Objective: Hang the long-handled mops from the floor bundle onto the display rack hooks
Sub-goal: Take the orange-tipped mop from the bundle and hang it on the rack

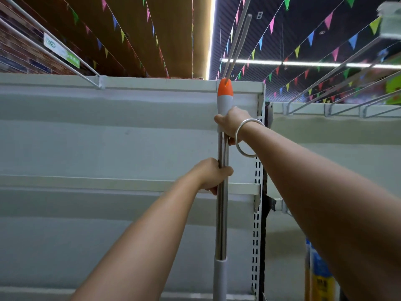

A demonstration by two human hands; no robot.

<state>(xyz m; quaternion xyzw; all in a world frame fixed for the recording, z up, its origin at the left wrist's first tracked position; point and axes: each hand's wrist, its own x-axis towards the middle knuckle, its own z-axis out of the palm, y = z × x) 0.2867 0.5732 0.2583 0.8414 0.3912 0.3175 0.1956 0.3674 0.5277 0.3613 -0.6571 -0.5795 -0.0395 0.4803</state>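
Centre frame: your right hand (232, 123) and left hand (213, 175), right nearer, both clamp the upright mop (222, 213), its orange tip (225, 88) meeting the hook (237, 43).

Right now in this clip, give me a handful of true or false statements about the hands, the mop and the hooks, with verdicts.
1. Both hands grip the same mop handle. True: the right hand is above, the left hand below.
2. The mop's tip is blue. False: the cap is orange above a grey grip.
3. The cap is up at the long double-prong hook that juts from the top of the rack. True.
4. The right wrist is bare. False: it wears a silver bangle.
5. The wire hooks at upper left already carry mops. False: they are bare.
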